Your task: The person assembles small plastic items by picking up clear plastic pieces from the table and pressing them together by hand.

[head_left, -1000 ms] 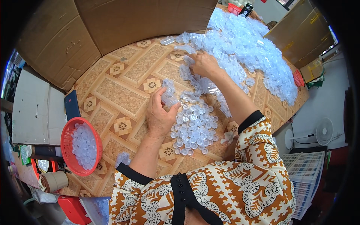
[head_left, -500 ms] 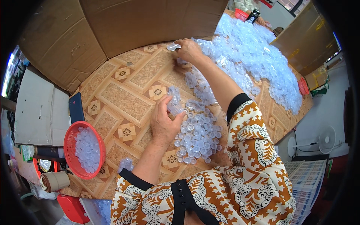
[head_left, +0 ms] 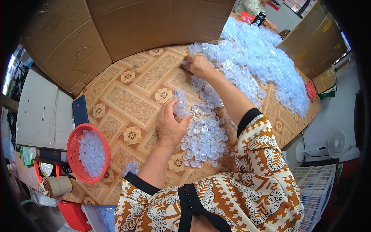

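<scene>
My left hand [head_left: 170, 124] is curved round a small bunch of clear plastic tubes [head_left: 180, 104], with the fingers on their left side and the thumb below. Just right of the thumb lies a heap of small round translucent caps [head_left: 203, 143]. Farther off, my right hand [head_left: 199, 66] is closed, fingertips pointing down at the table. What it grips is blurred and mostly hidden by the fingers. More loose clear tubes [head_left: 208, 92] lie under and beside my right forearm, at the near fringe of a big pile of clear plastic pieces [head_left: 251, 50].
A red plastic basket [head_left: 89, 176] of caps stands at the left, a dark blue phone [head_left: 80, 112] behind it. Cardboard walls [head_left: 154, 27] close off the table's far side. A few tubes [head_left: 131, 168] lie by my left sleeve. Another person's arm [head_left: 270, 25] reaches in at the far right.
My right hand has drawn back toward me from the cardboard wall, its fingers now curled downward. My left hand keeps its place at the tubes.
</scene>
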The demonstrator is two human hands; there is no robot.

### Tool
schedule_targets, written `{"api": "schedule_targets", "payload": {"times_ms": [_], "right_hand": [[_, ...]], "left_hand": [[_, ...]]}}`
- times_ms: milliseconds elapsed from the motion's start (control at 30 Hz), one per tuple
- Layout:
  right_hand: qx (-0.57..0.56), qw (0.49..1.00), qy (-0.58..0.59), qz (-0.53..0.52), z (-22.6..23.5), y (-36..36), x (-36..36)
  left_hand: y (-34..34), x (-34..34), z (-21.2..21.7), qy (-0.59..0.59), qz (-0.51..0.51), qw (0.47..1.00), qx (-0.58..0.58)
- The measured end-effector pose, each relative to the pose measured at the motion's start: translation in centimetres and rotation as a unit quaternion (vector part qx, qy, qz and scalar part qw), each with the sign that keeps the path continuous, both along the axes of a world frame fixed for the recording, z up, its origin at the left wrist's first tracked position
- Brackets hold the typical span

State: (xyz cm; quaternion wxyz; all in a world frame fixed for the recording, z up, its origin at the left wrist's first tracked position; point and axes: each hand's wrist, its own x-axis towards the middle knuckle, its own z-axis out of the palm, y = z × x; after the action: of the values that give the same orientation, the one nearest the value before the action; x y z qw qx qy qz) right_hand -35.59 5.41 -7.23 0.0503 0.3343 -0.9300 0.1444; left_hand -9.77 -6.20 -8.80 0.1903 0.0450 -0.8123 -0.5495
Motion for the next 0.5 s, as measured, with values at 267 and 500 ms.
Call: {"api": "schedule_targets", "payload": {"times_ms": [267,500], "right_hand": [[-0.486,0.813,-0.292,-0.13,3.9,3.5,4.0],[-0.486,0.719,-0.484,-0.111,4.2,1.0,6.4]], "left_hand": [[0.3,-0.4,-0.7,0.025,0.012,1.0,-0.013],[0.2,-0.1,0.0,-0.023,0.001,0.999,0.024]]}}
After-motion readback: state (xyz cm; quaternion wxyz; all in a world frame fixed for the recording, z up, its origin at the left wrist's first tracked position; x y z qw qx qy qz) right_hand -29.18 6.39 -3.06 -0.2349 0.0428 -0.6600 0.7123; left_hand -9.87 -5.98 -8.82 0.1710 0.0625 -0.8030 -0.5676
